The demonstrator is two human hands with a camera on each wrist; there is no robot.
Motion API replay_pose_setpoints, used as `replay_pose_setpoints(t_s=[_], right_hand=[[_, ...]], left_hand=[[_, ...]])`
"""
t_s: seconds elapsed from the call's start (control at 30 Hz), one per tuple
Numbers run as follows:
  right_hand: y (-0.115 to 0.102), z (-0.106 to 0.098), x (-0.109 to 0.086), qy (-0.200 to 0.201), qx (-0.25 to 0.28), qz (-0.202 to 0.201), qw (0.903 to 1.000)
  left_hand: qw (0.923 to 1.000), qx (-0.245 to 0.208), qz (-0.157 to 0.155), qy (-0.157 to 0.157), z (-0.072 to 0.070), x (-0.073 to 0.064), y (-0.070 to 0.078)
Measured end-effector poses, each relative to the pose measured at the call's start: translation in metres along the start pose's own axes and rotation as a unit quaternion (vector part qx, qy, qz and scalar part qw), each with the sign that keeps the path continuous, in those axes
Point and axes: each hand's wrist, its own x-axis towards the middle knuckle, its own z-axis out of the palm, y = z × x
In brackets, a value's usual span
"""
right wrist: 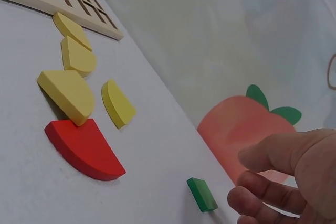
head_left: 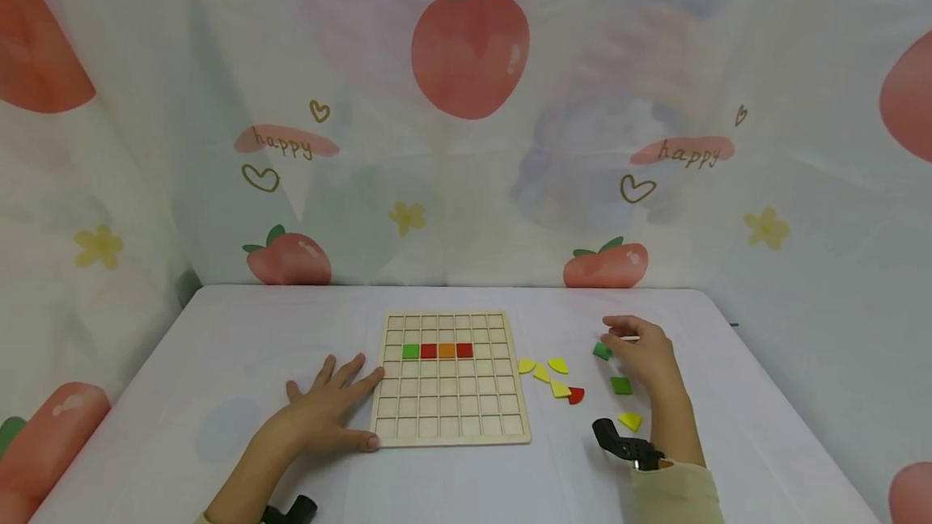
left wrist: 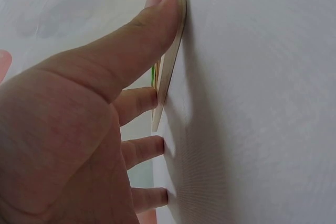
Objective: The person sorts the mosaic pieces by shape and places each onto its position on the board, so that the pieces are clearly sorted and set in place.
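Observation:
A wooden grid board (head_left: 448, 407) lies on the table, with one green, two red and one orange square (head_left: 446, 351) in a row in its upper part. My left hand (head_left: 324, 411) is spread beside the board's left edge; in the left wrist view its thumb (left wrist: 142, 40) rests against the board's side (left wrist: 170, 66). Over the right of the table, my right hand (head_left: 644, 354) has its fingers loosely bent, with thumb and fingers apart. Just below its fingertips is a green square (head_left: 601, 351), also seen standing apart from them in the right wrist view.
Several yellow quarter-round pieces (head_left: 541, 373) and a red one (head_left: 577, 395) lie right of the board, two of them overlapping. Another green square (head_left: 621, 385) and a yellow piece (head_left: 629, 421) lie near the right forearm. A printed cloth (head_left: 466, 200) hangs behind the table.

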Motion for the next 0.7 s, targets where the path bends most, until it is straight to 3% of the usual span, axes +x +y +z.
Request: replay_pose_setpoints(t_s=[0.7], right_hand=[[0.0038, 0.0001, -0.0020, -0.020, -0.008, 0.007, 0.9998]], left_hand=[[1.0000, -0.002, 0.004, 0.003, 0.0006, -0.0013, -0.0020]])
